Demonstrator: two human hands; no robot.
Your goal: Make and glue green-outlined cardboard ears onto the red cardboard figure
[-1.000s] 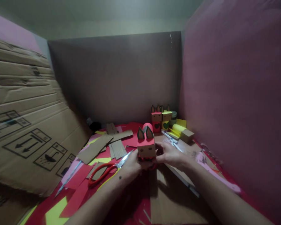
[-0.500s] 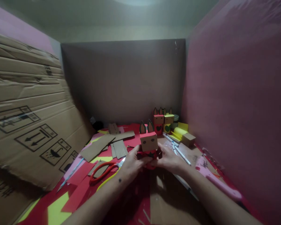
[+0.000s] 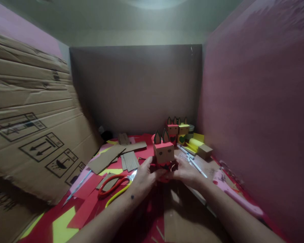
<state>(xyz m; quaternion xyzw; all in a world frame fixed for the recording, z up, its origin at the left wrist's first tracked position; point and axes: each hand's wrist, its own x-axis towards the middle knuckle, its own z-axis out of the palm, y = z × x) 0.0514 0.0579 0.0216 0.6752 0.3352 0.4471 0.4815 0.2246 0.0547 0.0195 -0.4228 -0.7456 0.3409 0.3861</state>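
Between my two hands stands a small cardboard animal figure (image 3: 164, 154) with a red top, a brown face with two dark eyes and two pointed ears edged in dark green. My left hand (image 3: 149, 172) grips its lower body from the left, fingers closed around it. From the right, my right hand (image 3: 183, 170) holds the same lower body with thumb and fingers. Most of the body is hidden behind my fingers. Two similar figures, a red one (image 3: 172, 129) and a yellow one (image 3: 183, 129), stand farther back, each with a heart on its front.
Scissors (image 3: 114, 187) with red and yellow handles lie left of my hands, among cardboard strips (image 3: 106, 158) and coloured paper. To the right are white markers (image 3: 198, 168), a pink glue gun (image 3: 236, 195) and a yellow roll (image 3: 196, 143). A large cardboard box (image 3: 35, 135) borders the left.
The view has shifted slightly, so most things sit a little to the right. The held figure's face has turned and tilted slightly; both hands keep their hold.
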